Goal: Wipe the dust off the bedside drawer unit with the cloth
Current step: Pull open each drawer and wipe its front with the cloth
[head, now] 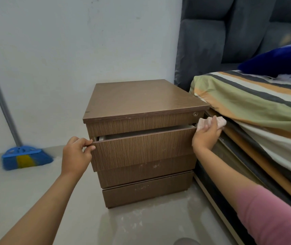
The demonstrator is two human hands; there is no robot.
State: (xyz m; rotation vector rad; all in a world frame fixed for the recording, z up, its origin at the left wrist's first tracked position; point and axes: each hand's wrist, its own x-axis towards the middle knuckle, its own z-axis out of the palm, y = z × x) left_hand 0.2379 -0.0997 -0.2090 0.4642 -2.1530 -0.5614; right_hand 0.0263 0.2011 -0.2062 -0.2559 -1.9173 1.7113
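A brown wood-grain bedside drawer unit [141,98] stands on the floor against the wall, next to the bed. Its second drawer [143,149] is pulled partly out, showing a pale inner edge. My left hand [75,154] pinches the top left corner of that drawer front. My right hand [205,137] grips a pale pink cloth [212,122] at the drawer's top right corner, in the gap between the unit and the bed. White smudges mark the two lower drawer fronts [146,191].
A bed with a striped sheet [258,106], a blue pillow [279,59] and a grey padded headboard [229,32] fills the right side. A blue and yellow broom [24,158] leans on the wall at left. The floor [132,225] in front looks dusty.
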